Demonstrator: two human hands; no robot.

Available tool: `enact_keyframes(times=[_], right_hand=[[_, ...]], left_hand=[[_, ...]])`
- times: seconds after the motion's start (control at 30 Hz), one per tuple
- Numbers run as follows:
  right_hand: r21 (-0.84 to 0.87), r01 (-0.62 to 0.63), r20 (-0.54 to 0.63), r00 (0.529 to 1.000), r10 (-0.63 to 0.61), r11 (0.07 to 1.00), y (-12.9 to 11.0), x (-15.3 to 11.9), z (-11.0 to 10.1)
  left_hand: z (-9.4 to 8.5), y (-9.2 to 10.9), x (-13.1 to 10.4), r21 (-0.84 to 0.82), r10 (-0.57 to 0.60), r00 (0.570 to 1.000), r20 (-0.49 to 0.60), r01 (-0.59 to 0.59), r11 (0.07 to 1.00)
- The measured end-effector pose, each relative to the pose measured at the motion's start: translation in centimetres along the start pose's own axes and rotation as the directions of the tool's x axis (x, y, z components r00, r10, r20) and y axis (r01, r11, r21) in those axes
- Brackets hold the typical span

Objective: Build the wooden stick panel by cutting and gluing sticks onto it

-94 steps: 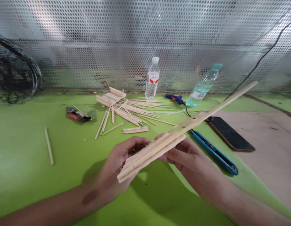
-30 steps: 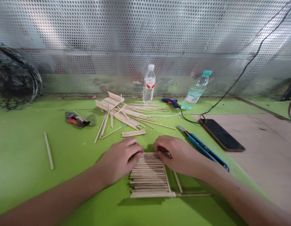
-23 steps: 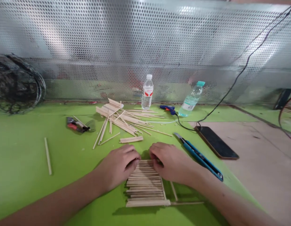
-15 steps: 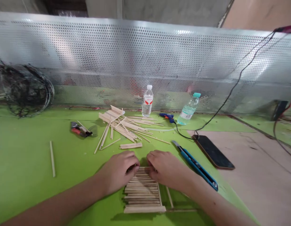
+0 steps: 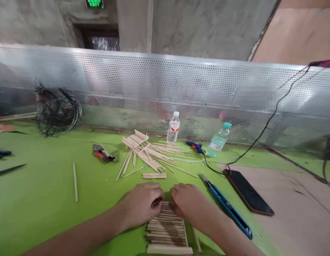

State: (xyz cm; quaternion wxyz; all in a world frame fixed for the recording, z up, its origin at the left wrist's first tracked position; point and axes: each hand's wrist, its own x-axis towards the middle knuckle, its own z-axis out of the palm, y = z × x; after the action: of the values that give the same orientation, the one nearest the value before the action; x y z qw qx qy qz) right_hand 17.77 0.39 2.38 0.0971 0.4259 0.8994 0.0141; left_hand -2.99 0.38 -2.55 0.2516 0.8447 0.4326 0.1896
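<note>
A panel of thin wooden sticks (image 5: 166,227) lies in front of me, its sticks set side by side across thinner rails. At its far left corner my left hand (image 5: 145,202) is closed, thumb and fingers curled against the stick ends. My right hand (image 5: 190,204) is curled over the far right corner, its fingertips turned inward. Both hands touch the panel's far end. What lies right under the fingertips is hidden. Just beyond the hands sits a short bundle of sticks (image 5: 154,175).
Loose sticks (image 5: 151,156) are heaped farther back. A utility knife (image 5: 226,206) and a phone (image 5: 249,192) lie to the right. Behind stand two bottles (image 5: 173,128), near a blue glue gun (image 5: 194,146) with its cord. Wire (image 5: 58,112) is coiled at left by a perforated metal screen (image 5: 143,85).
The camera view has tilted up and turned slightly left, so everything sits lower and farther right in the picture. Both hands stay at the panel's far end, closed much as before.
</note>
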Motion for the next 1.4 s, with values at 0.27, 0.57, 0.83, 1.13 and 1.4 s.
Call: enact_keyframes(times=[0.27,0.57,0.83,1.13,1.4], right_hand=[[0.066,-0.007,-0.02,1.0,0.008,0.998,0.1,0.1,0.5],[0.266,0.057,-0.054,0.998,-0.044,0.962,2.5,-0.4,1.1],[0.41,0.098,-0.088,0.994,-0.068,0.907,4.0,0.3,2.6],[0.58,0.121,-0.137,0.989,-0.051,0.805,4.5,0.1,3.2],[0.644,0.119,-0.19,0.982,0.008,0.756,3.9,-0.3,3.9]], left_hand=[[0.0,0.8,-0.3,0.022,-0.015,1.0,-0.003,0.015,1.0],[-0.6,1.2,0.4,0.006,-0.006,1.0,0.014,0.006,1.0],[-2.0,2.3,2.8,0.011,0.004,0.993,0.118,-0.005,1.0],[0.7,1.7,3.6,-0.028,0.044,0.999,0.011,-0.044,0.999],[0.6,2.2,3.5,-0.002,0.077,0.996,-0.053,-0.078,0.997]])
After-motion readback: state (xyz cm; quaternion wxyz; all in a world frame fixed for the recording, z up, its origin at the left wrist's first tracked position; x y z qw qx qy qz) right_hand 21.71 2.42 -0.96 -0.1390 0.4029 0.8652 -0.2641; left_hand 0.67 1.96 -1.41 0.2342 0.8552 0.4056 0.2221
